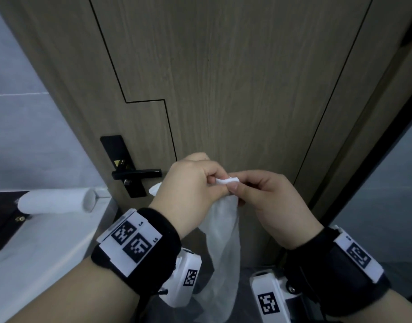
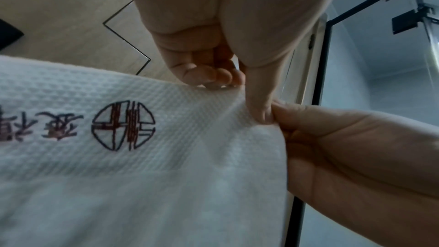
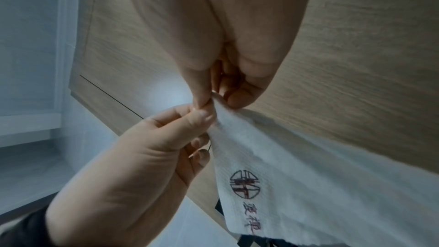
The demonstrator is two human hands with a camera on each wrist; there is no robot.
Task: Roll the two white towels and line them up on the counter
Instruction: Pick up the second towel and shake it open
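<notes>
A white towel [image 1: 223, 234] is held up in the air in front of a wooden door [image 1: 235, 78], hanging down limp between the two wrists. Its top edge is pinched by the left hand [image 1: 188, 183] and the right hand [image 1: 268, 201], with the two hands close together, nearly touching. The left fingers [image 2: 213, 74] are curled, thumb pressed on the fabric edge; the right fingers [image 3: 235, 97] are likewise curled, with a small bunched bit of the edge caught between thumb and forefinger. In the wrist views, a waffle-textured band and an embroidered round logo [image 2: 123, 125] with dark red characters beside it are seen on the towel, just below the pinched corner. A second towel, already rolled [image 1: 58, 201], is lying on the white tabletop [image 1: 37, 264] at the left, well apart from the hands, its length running left to right. A dark tray [image 1: 4, 217] is seen on the tabletop beside the roll; whether the roll touches it cannot be told. A black door handle [image 1: 136, 174] with its lock plate is seen on the door between the roll and the left hand. Black wristbands with printed markers [image 1: 130, 241] are worn on both wrists. A glass panel with a black frame [image 2: 320, 100] is seen at the right.
</notes>
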